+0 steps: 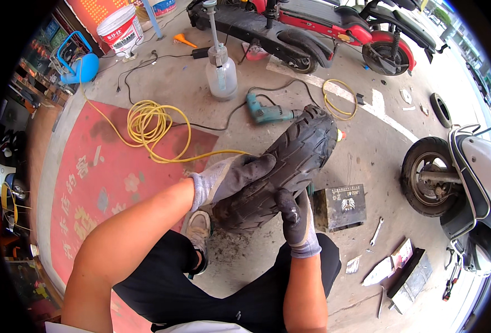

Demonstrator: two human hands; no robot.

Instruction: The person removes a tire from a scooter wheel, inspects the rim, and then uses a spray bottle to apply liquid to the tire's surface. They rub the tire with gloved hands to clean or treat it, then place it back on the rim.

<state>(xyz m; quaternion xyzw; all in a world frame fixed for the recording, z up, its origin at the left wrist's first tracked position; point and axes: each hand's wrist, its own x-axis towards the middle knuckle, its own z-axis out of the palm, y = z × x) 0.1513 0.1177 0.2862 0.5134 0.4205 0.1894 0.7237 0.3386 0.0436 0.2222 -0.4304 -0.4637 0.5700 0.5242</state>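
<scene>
A black scooter tyre [301,152] with deep tread blocks is held up at a slant between my knees, its upper end leaning away to the right. On its left side lies my left hand [235,175], in a grey work glove with a dark palm, fingers closed against the tread. My right hand [298,223], gloved alike, grips the tyre's near right side with the thumb across the tread. The fingers behind the tyre are hidden. Just right of it stands a dark box-shaped battery [341,206]. A teal power drill [266,110] lies beyond the tyre.
A coiled yellow hose [145,125] lies on the red mat [90,183] to the left. Farther off stands a clear pump bottle [221,75]. A scooter with its wheel [431,176] is at right, near a wrench [377,231]. More scooters [323,28] stand at the back.
</scene>
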